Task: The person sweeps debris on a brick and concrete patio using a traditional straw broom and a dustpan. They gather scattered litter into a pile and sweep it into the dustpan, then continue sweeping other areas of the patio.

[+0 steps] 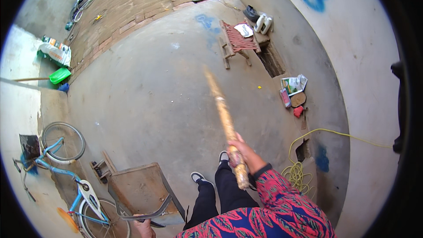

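Fingers [242, 146] of right hand [246, 153] wrapped around wooden stick [226, 121] (far end blurred); left hand [144, 228] clasped on wheelbarrow handle [150, 214], near blue bicycle [66, 174].

Around me on the concrete yard floor [145, 88]: a blue bicycle [66, 172] at my left by the wall, a small wooden stool [238, 42] ahead, white jugs [264, 23] beyond it, a coiled yellow cord [297, 172] at my right, and a green dustpan [59, 76]

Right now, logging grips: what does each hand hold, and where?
Right hand grips the long wooden stick near its lower end. Left hand holds the wheelbarrow's curved handle.
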The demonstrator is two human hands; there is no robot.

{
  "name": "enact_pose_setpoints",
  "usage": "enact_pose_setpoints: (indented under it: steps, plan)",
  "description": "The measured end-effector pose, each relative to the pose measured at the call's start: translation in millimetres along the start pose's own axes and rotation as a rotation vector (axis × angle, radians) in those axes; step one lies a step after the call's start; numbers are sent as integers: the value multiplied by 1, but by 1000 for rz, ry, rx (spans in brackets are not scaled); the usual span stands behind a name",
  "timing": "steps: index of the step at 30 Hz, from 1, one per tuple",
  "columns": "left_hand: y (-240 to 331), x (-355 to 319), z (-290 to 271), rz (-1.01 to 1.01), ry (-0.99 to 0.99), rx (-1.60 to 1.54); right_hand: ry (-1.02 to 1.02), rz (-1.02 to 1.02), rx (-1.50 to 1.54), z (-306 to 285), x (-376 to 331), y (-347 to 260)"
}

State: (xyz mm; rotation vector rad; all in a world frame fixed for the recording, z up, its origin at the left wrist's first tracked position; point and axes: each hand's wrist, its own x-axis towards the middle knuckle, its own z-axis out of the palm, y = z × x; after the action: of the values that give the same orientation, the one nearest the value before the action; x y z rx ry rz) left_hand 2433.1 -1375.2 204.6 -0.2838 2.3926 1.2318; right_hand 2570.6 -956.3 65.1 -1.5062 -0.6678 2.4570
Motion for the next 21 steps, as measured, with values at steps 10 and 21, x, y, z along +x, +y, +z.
enact_pose_setpoints:
  steps: [10, 21]
  plan:
    - [-61, 11, -12, -58, 64, -449, 200, 529, 349, -38, -26, 86]
    - [-124, 7, -108, -121, 239, -337, -281, 439, 129, 136, 49, 70]
